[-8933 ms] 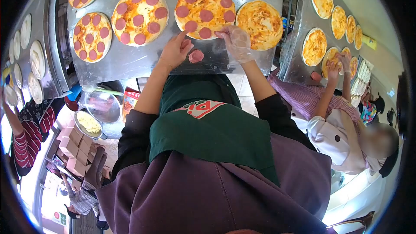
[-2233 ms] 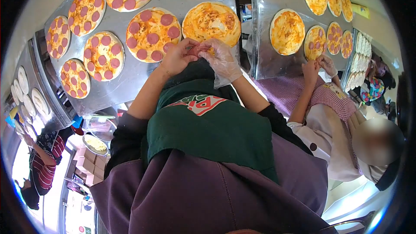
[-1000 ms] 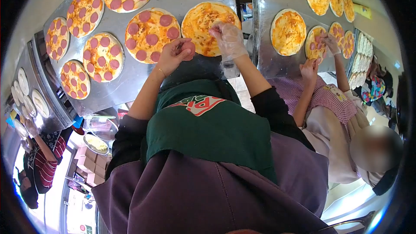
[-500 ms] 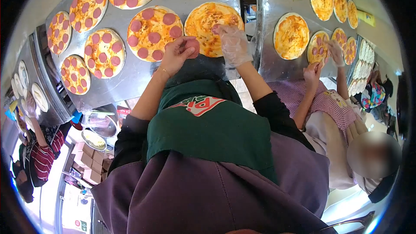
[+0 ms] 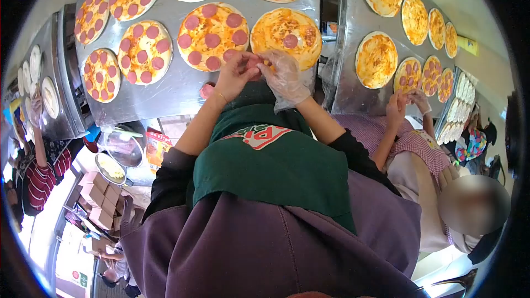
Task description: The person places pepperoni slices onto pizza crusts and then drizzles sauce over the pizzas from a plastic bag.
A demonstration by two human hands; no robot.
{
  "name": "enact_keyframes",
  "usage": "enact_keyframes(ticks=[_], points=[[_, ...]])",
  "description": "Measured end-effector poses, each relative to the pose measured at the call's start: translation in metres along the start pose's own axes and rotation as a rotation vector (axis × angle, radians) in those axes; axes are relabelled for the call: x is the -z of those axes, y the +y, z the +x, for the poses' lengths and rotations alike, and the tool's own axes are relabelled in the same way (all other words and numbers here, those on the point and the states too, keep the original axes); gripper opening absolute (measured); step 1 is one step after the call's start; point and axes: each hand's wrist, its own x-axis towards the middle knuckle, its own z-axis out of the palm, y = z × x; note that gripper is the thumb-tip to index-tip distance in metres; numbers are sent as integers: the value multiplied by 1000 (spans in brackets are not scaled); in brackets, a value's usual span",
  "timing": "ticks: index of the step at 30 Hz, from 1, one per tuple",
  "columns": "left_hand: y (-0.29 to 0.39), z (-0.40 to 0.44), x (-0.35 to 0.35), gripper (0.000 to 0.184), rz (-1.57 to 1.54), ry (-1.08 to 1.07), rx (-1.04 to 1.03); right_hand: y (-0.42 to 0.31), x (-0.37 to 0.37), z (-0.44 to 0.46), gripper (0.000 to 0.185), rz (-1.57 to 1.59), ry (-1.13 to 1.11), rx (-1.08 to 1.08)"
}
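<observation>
Bare, my left hand (image 5: pixel 234 77) is closed on pink sausage slices (image 5: pixel 253 65) at the near edge of the steel table (image 5: pixel 149 102). My right hand (image 5: pixel 285 77), in a clear plastic glove, pinches at the same slices, its fingertips meeting those of my left hand. Just beyond my right hand lies a sauced pizza base (image 5: pixel 301 27) with one sausage slice (image 5: pixel 290 41) near its middle. A pizza with several slices (image 5: pixel 201 19) is left of it. A small piece of sausage (image 5: pixel 207 91) rests on the steel left of my left wrist.
More topped pizzas (image 5: pixel 144 52) stand left and behind. At right, a co-worker's hands (image 5: pixel 407 102) are over a second steel table (image 5: pixel 353 96) with several pizzas. Bowls (image 5: pixel 110 168) and cardboard boxes (image 5: pixel 96 190) are at lower left. Another person (image 5: pixel 41 179) works at far left.
My right hand has come back from the sauced base to my left hand, and a slice now lies uncovered on that base. The view has shifted, showing the sausage piece on the steel.
</observation>
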Motion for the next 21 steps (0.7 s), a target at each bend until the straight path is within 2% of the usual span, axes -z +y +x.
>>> enact_keyframes(ticks=[2, 5, 6, 9, 11, 13, 17, 21], points=[[-12, -8, 5, 38, -23, 5, -40, -18, 2, -5, 23, -8, -62, -62], [-22, -24, 13, 43, 118, -46, -154, -35, -4, -17, 23, -106, -72, -32], [-25, -32, 13, 46, 44, -50, -143, -35, -8, -20, 23, -104, -74, -15], [-34, -59, 17, 48, 65, -14, -131, -44, -21, -37, 23, -45, -75, 45], [-38, -79, 22, 48, 175, 34, -184, -59, -28, -45, 21, 73, -79, -36], [-39, -98, 27, 48, 324, 31, -227, -63, -39, -54, 20, 54, -106, 13], [-47, -129, 35, 46, 307, 65, -294, -80, -54, -64, 17, -2, -156, 145], [-50, -151, 39, 45, 417, 151, -372, -97, -60, -75, 17, 3, -163, 212]])
